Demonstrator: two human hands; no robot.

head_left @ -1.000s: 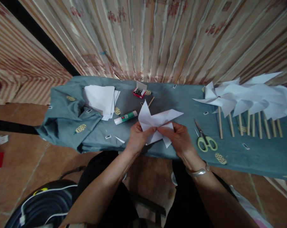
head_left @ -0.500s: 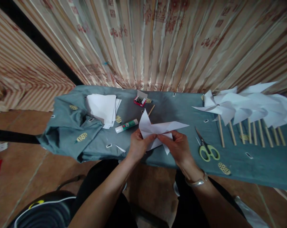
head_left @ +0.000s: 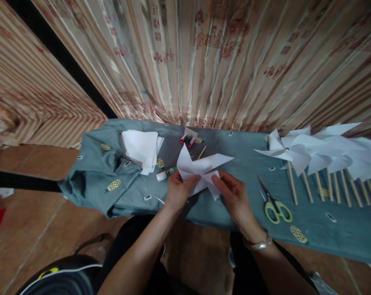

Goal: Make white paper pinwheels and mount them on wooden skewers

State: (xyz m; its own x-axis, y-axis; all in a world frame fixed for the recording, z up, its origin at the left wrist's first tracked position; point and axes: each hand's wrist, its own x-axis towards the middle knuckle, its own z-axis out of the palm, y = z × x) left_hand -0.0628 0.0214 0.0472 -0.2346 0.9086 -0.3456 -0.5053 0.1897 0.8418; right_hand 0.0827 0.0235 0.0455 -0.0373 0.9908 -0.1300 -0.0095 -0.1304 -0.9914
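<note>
A white paper pinwheel (head_left: 200, 166) is held between both hands above the near edge of the cloth-covered table. My left hand (head_left: 179, 189) pinches it near its centre, the thumb pressing on the paper from above. With thumb and fingers closed, my right hand (head_left: 231, 190) grips the paper at its right side. The fingers beneath the paper are hidden. Just left of the pinwheel lies a glue stick (head_left: 166, 173), partly covered by my left hand. Behind it are a small open red box (head_left: 187, 140) of dark bits and a short wooden stick (head_left: 201, 152).
A stack of white paper (head_left: 139, 149) lies on the left of the grey-green tablecloth (head_left: 234, 143). Green-handled scissors (head_left: 274, 205) rest right of my hands. Several finished pinwheels on sticks (head_left: 322, 153) overlap at the far right. A patterned curtain (head_left: 185, 73) hangs behind.
My right hand has shifted from the pinwheel's centre outward to its right side. My left thumb stays near the centre. The whole view has moved slightly, placing the table lower and further right.
</note>
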